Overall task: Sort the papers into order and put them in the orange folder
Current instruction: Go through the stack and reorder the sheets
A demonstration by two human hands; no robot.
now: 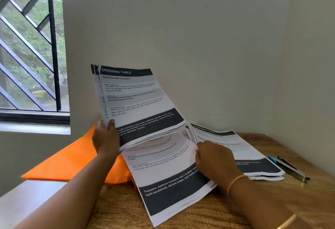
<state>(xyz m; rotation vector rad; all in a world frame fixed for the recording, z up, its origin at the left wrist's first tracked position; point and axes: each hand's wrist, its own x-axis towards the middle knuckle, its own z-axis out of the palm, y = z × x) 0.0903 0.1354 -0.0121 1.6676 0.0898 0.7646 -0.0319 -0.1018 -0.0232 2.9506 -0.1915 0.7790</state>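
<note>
1. I see the left hand [106, 138] gripping a raised, curving sheaf [134, 98], thumb on its front page.
2. The right hand [215, 158] rests, fingers curled, at the edge of a stack [253, 156] on the table [272, 201]; I cannot tell whether it grips.
3. A sheet [168, 189] lies flat, its left edge over the folder [68, 161].
4. A stapler [293, 170] lies just beside the stack.

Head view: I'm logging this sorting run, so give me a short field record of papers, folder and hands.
Left hand: grips raised sheets by their lower left edge
Raised sheets: top one headed DRESSING TABLE
Right hand: rests where loose sheet meets right stack; grip unclear
Table: wooden
Orange folder: on table, left, partly under loose sheet
Stapler: right of stack
</note>
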